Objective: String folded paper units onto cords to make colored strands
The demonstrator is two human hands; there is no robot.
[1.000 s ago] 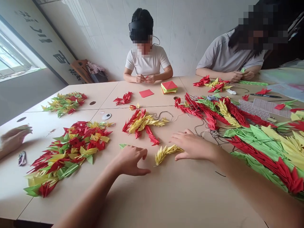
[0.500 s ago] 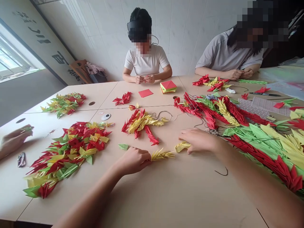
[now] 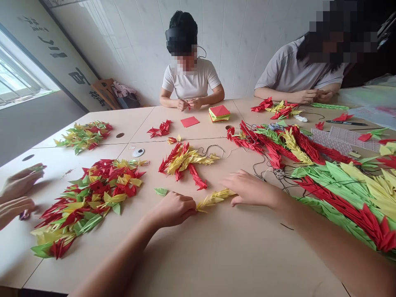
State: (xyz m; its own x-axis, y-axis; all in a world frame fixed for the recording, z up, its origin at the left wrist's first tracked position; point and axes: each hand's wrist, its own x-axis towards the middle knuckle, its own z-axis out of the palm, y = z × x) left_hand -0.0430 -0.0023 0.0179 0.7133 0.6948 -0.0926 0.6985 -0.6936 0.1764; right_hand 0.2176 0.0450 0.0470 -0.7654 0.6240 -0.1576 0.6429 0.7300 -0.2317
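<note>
We have one yellow paper strand (image 3: pixel 215 199) on the worktop (image 3: pixel 235 251): our left hand (image 3: pixel 177 209), fingers closed, pinches one end; our right hand (image 3: pixel 249 188), fingers partly spread, meets the other, grip unclear.

Daylight from the window (image 3: pixel 18 70) at left; pale glare on the wall (image 3: pixel 235 45); edges stretched.

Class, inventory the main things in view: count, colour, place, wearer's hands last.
Table: one, beige, centre
Paper heaps: two, multicoloured, left
Paper bundle: one, red and yellow, centre
Stack: one, multicoloured, far centre
Loose sheet: one, red, far centre
Long strands: several, red, green, yellow, right
Co-workers: two, pale shirts, opposite
Other hands: two, bare, left edge
Yellow paper: count unclear, yellow, between hands
Left hand: one, bare, gripping yellow paper
Right hand: one, bare, by yellow paper
</note>
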